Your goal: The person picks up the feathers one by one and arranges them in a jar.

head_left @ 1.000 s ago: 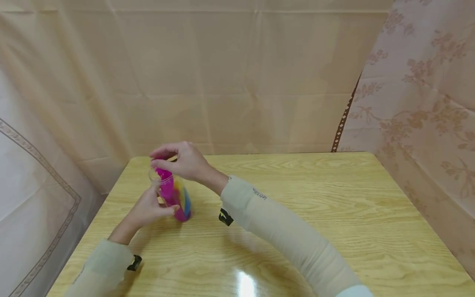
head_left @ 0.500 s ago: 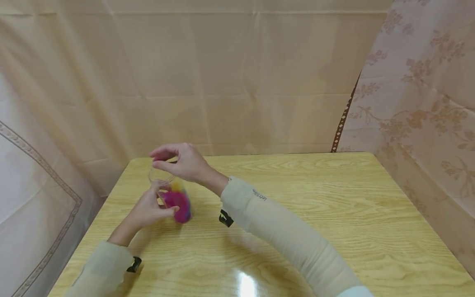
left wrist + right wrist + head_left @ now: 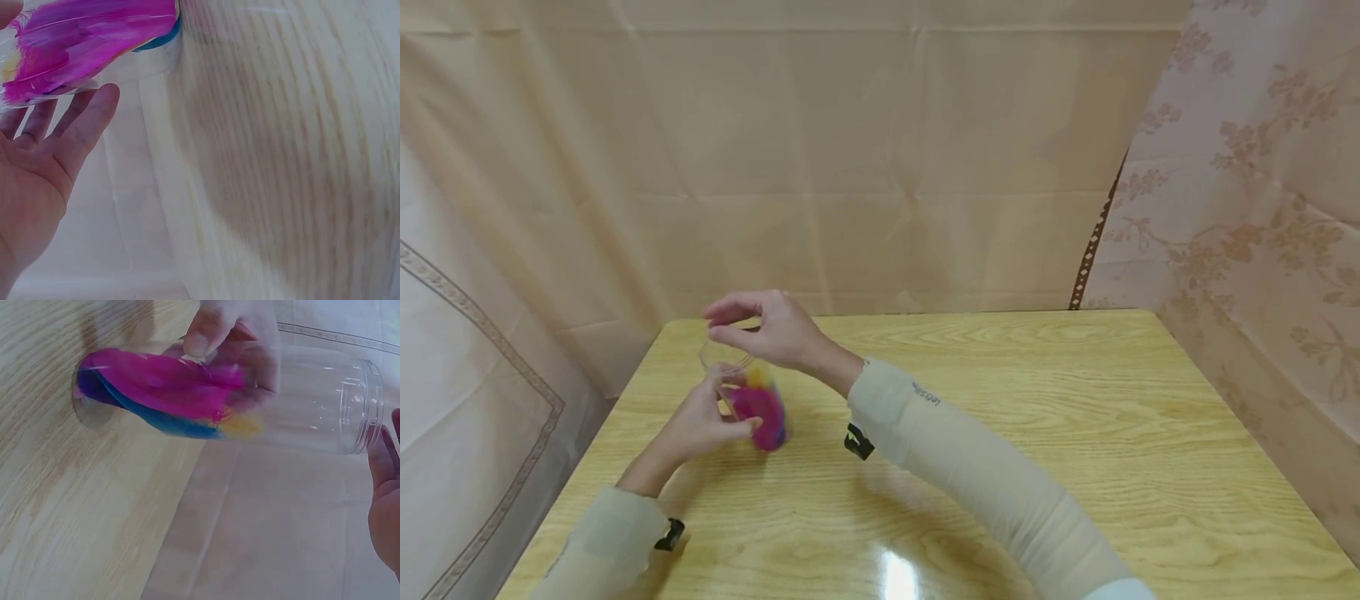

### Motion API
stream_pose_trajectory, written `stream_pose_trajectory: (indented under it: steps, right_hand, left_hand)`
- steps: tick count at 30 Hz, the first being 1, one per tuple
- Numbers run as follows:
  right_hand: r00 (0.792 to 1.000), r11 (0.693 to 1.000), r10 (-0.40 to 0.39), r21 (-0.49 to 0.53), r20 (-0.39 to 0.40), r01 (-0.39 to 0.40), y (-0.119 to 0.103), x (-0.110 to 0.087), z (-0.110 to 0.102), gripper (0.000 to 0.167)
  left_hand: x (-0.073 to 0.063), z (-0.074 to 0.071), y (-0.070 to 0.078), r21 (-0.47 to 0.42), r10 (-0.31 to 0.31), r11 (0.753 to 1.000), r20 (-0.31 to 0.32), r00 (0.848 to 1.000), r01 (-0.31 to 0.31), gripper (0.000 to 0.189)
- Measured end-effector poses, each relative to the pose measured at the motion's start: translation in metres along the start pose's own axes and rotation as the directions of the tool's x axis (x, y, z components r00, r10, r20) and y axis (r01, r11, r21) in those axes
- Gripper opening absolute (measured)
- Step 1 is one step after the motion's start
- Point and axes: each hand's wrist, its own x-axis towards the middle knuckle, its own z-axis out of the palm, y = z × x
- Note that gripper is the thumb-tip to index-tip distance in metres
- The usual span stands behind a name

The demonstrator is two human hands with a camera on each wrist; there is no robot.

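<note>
A tall clear plastic jar [image 3: 306, 394] with a threaded, uncovered mouth stands on the table. Inside its lower part lie a magenta feather [image 3: 156, 381], a blue feather [image 3: 172, 423] and a bit of yellow feather [image 3: 245, 425], with dark purple at the bottom. My left hand [image 3: 694, 421] grips the jar's side, thumb toward me and fingers behind it. Above the mouth is my right hand [image 3: 778, 329], thumb and fingers apart with nothing between them. The right wrist view shows the right hand's fingers [image 3: 381, 462] right at the rim.
The wood-grain table [image 3: 1000, 442] reaches away to the right of the jar. Behind it hangs a beige cloth [image 3: 880, 167], with a flowered cloth [image 3: 1262, 208] on the right and a pale cloth [image 3: 467, 400] on the left.
The magenta feather, upright in the jar's mouth under my right hand's fingers a second ago, has dropped down inside. My right hand has let go of it; both hands stay in place.
</note>
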Motion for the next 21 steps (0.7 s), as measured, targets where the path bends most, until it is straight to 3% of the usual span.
stream_pose_trajectory:
  steps: [6, 11, 14, 17, 19, 21]
  right_hand:
    - [0.999, 0.999, -0.008, 0.032, -0.046, 0.01, 0.002, -0.004, -0.008, 0.019]
    - [1.0, 0.999, -0.008, 0.042, -0.019, 0.009, -0.003, -0.013, -0.022, 0.025]
    - [1.0, 0.996, -0.025, -0.08, 0.01, 0.025, -0.008, -0.021, -0.038, 0.03]
    - [0.997, 0.961, -0.066, -0.267, 0.035, 0.072, -0.014, -0.03, -0.057, 0.035]
    - [0.994, 0.918, -0.101, -0.381, 0.038, 0.108, -0.018, -0.038, -0.072, 0.037]
    - [0.993, 0.888, -0.107, -0.445, 0.04, 0.114, -0.021, -0.048, -0.085, 0.04]
  left_hand:
    - [0.002, -0.002, -0.002, -0.012, 0.036, 0.999, 0.013, 0.999, -0.036, 0.072]
    - [0.001, -0.01, 0.0, 0.039, 0.044, 0.998, 0.009, 0.999, -0.044, 0.082]
    - [0.0, -0.018, 0.008, 0.063, 0.058, 0.996, -0.023, 0.998, -0.056, 0.091]
    - [0.0, -0.027, 0.021, 0.122, 0.095, 0.989, -0.099, 0.99, -0.083, 0.096]
    - [0.002, -0.031, 0.032, 0.183, 0.153, 0.976, -0.165, 0.974, -0.122, 0.096]
    - [0.003, -0.032, 0.043, 0.261, 0.229, 0.95, -0.216, 0.949, -0.17, 0.092]
